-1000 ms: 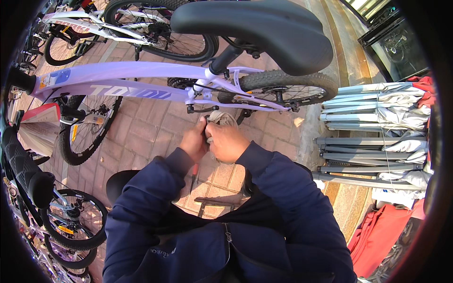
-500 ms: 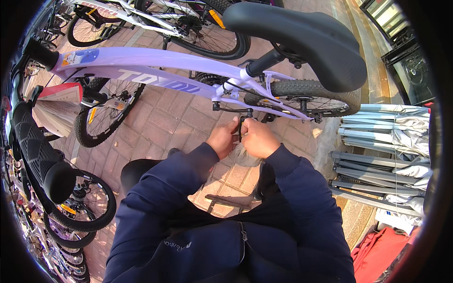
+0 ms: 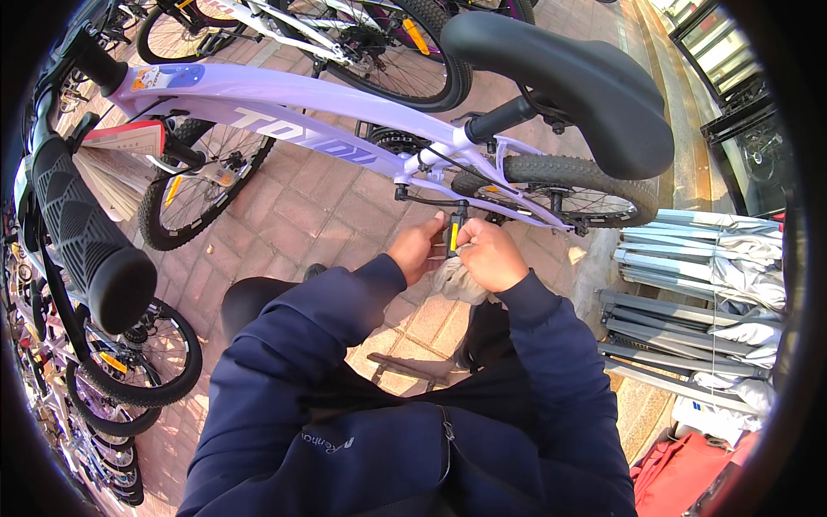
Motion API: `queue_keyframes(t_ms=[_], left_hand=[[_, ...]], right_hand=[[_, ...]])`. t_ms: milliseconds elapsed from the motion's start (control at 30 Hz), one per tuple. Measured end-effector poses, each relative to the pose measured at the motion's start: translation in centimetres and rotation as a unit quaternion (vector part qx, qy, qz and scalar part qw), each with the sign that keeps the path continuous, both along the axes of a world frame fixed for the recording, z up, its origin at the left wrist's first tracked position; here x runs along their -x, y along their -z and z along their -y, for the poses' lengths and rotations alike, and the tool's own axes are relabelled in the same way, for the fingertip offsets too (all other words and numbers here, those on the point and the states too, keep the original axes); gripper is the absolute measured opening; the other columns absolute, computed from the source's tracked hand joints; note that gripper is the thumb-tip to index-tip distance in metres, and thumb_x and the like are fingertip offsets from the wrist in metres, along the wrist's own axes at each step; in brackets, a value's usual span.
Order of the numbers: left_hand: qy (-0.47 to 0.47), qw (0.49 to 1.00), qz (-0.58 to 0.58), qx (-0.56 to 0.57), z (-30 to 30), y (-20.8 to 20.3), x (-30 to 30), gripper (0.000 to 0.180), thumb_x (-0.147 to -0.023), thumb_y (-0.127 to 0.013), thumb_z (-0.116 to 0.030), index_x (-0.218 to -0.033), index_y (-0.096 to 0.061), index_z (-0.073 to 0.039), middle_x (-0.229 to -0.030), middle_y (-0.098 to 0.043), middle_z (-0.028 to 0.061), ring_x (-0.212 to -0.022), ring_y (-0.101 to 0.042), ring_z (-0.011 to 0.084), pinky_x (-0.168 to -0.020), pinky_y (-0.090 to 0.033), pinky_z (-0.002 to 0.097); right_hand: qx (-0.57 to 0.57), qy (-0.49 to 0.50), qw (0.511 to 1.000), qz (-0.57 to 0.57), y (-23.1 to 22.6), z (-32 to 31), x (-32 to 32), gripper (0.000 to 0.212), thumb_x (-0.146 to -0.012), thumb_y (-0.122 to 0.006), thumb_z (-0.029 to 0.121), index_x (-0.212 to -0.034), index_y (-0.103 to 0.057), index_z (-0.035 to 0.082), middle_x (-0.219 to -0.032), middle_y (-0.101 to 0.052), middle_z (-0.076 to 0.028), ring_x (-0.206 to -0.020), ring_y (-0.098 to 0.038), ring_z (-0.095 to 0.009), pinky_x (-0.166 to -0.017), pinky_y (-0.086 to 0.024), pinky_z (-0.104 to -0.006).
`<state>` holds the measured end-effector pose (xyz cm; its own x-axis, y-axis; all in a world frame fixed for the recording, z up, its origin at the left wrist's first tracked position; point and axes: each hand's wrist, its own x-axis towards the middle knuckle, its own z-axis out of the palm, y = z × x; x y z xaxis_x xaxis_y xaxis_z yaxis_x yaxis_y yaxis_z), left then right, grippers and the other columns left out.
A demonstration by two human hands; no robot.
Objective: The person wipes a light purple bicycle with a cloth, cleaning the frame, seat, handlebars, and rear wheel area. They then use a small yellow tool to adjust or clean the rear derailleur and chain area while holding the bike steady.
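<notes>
A light purple bicycle point(image 3: 332, 142) stands across in front of me. On its near crank point(image 3: 422, 202) sits a black pedal point(image 3: 453, 239) with a yellow reflector strip facing up. My left hand point(image 3: 418, 250) is closed at the pedal's left side, fingers curled against its edge. From the right, my right hand point(image 3: 494, 258) pinches the pedal, thumb and fingers by the reflector. A greyish-white cloth point(image 3: 460, 283) bunches below the pedal beside my right hand; what holds it is hidden. My fingertips are partly hidden.
The black saddle point(image 3: 560, 90) overhangs at upper right; the handlebar grip point(image 3: 95, 233) juts in at left. Bundled folding metal frames point(image 3: 672, 297) lie at right above red fabric point(image 3: 672, 474). Other bicycles point(image 3: 379, 52) stand behind and at left. A metal piece point(image 3: 405, 366) lies between my feet.
The pedal has turned, so its yellow reflector now shows. My right hand has shifted slightly right and down, and more of the cloth is visible. The view has shifted a little.
</notes>
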<state>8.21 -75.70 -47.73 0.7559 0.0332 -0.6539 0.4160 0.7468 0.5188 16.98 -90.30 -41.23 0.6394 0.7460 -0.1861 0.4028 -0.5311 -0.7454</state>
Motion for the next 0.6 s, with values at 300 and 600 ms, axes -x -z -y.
queue_keyframes(t_ms=[300,600], left_hand=[[0.031,0.999,0.022,-0.018,0.8,0.7,0.1,0.042,-0.106,-0.038,-0.043,-0.126,-0.057,-0.012,-0.115,-0.065,0.0063,-0.103,-0.060,0.0205,-0.087,-0.048,0.0418],[-0.001,0.995,0.084,0.062,0.5,1.2,0.1,0.037,-0.106,-0.036,-0.037,-0.121,-0.058,-0.011,-0.113,-0.066,0.0070,-0.103,-0.064,0.0238,-0.088,-0.051,0.0435]], right_hand=[[-0.249,0.158,0.930,-0.221,-1.7,0.8,-2.4,0.010,-0.086,-0.054,-0.003,-0.095,-0.058,0.000,-0.089,-0.061,-0.001,-0.081,-0.055,-0.007,-0.072,-0.044,-0.0243],[0.007,-0.111,0.994,0.023,-0.5,1.1,0.5,0.012,-0.076,-0.062,0.006,-0.087,-0.062,0.002,-0.082,-0.068,-0.019,-0.082,-0.066,-0.041,-0.071,-0.051,-0.0465]])
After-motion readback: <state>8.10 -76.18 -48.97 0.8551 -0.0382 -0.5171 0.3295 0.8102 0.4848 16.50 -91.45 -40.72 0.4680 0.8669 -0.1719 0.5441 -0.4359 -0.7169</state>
